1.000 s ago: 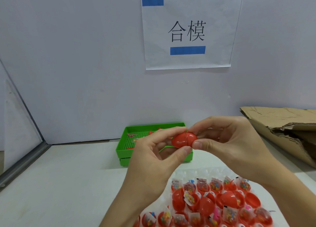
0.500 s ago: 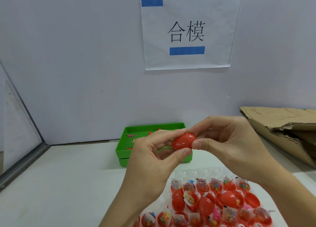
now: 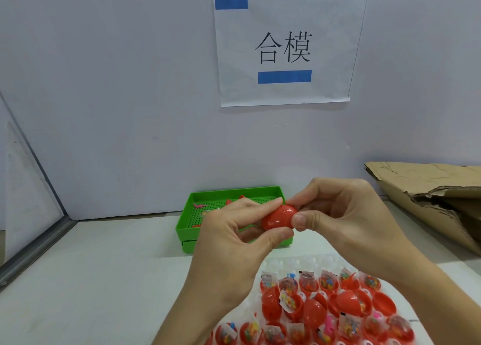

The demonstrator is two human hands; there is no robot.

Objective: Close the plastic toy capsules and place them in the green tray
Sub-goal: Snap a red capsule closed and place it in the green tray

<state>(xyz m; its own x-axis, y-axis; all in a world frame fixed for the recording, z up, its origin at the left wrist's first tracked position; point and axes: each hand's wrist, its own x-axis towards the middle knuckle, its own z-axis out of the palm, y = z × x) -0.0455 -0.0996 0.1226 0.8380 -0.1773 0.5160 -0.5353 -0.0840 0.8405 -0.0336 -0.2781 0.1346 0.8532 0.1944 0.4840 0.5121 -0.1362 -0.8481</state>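
- Left hand pinches the left half of a red capsule betw. thumb & forefinger, other fingers curled under.
- Right hand pinches the right half, thumb tip on the front, forefinger on top; the 2 halves meet at a visible seam.
- Capsule is held in the air, in front of the green tray, above the surface.
- Tray sits near the wall; a few small red & pink bits lie on its perforated floor, partly hidden by the hands.
- Below the hands: clear blister sheet w/ many open red capsule halves, most w/ small bagged toys inside.
- Far right: torn cardboard.
- Wall: paper sign w/ 2 blue bars.
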